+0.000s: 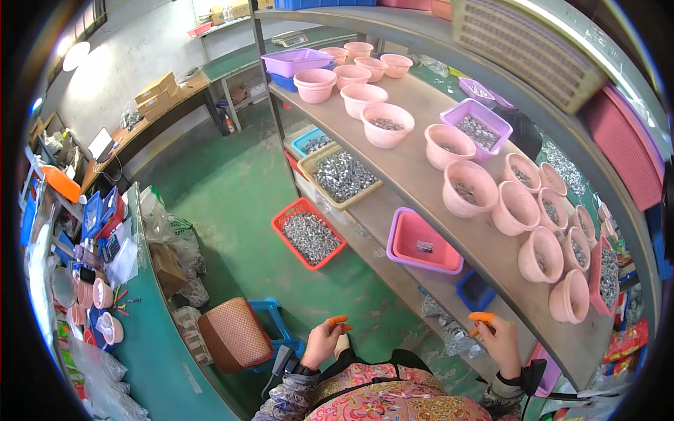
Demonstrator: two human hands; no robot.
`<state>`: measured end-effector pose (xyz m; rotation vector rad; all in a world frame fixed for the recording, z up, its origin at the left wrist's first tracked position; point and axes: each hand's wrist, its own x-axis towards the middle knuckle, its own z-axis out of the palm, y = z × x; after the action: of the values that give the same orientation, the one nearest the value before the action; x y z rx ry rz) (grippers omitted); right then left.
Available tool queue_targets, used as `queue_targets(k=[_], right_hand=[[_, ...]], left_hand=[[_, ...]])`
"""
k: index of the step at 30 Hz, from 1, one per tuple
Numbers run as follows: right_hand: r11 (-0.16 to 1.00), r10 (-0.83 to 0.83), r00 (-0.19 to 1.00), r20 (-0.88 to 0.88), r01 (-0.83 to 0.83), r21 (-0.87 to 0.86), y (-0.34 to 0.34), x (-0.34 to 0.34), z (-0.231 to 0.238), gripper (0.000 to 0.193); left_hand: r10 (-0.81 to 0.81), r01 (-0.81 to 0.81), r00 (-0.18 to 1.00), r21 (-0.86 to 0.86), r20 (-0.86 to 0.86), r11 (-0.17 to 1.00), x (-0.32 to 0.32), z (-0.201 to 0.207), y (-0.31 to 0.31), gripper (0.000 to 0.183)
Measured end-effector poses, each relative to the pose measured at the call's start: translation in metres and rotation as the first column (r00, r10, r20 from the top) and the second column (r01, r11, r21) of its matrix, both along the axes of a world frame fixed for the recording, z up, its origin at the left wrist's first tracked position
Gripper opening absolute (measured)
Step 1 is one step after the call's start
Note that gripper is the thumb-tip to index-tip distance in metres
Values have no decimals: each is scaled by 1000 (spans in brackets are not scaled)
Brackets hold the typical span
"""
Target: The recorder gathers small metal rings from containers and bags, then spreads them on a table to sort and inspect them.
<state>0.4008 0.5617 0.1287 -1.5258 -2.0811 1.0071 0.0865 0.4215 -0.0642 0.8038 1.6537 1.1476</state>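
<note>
Nothing in either hand that I can see: the left hand and right hand hang free in front of the body, fingers loosely bent. The orange finger covers are probably there against sharp metal edges. The right hand is nearest the upper shelf, by its front edge toward the right end; the left is nearer the padded chair.

Pink bowls run along that shelf, the ones toward the right end mostly with small metal parts inside — my guess is they keep kinds apart. Near the left end some are nested, likely to save room. The tan tray sits at the lower shelf's left end, full of bigger pieces, and the red basket is on the floor off its front edge.

Shelf boards are plain brown, the green floor is scuffed, and a green-topped table — tools near its right edge — fills the left side.
</note>
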Motion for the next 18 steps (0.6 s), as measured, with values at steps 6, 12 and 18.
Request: queue_targets(k=[6, 12, 18], right_hand=[[983, -108, 993, 38, 112, -148, -8, -19, -29, 20], [962, -38, 995, 93, 62, -266, 5, -40, -53, 22], [869, 248, 944, 219, -117, -481, 56, -71, -156, 25]], left_hand=[[-156, 156, 988, -21, 6, 988, -46, -14, 34, 29], [-108, 128, 980, -116, 167, 985, -54, -27, 55, 29], [-89, 96, 983, -37, 158, 995, -65, -43, 44, 30]])
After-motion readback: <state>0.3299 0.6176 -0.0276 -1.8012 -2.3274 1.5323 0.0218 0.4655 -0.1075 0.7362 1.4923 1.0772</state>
